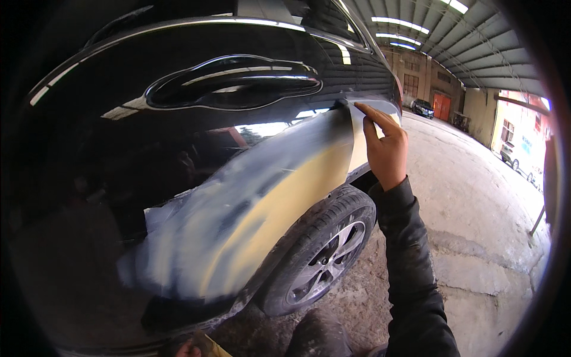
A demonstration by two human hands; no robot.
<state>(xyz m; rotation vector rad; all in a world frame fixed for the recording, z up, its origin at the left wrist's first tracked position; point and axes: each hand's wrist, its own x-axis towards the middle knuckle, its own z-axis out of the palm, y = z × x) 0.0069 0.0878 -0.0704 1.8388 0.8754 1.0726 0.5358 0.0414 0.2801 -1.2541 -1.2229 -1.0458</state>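
Observation:
A black car body panel with a broad sanded patch of yellow filler and grey smears fills the view above the rear wheel arch. At the upper right end of that patch is my right hand, its fingertips and thumb drawn together against the panel's edge. Something grey shows by the fingertips, too small and covered to name. At the bottom edge, mostly cut off, my left hand has its fingers curled beside a yellowish flat piece that it appears to hold.
Under the arch stands the rear wheel with a silver spoked rim. A door handle lies above the patch. My knee is close to the tyre. Concrete floor stretches right, toward a parked dark car and an orange door.

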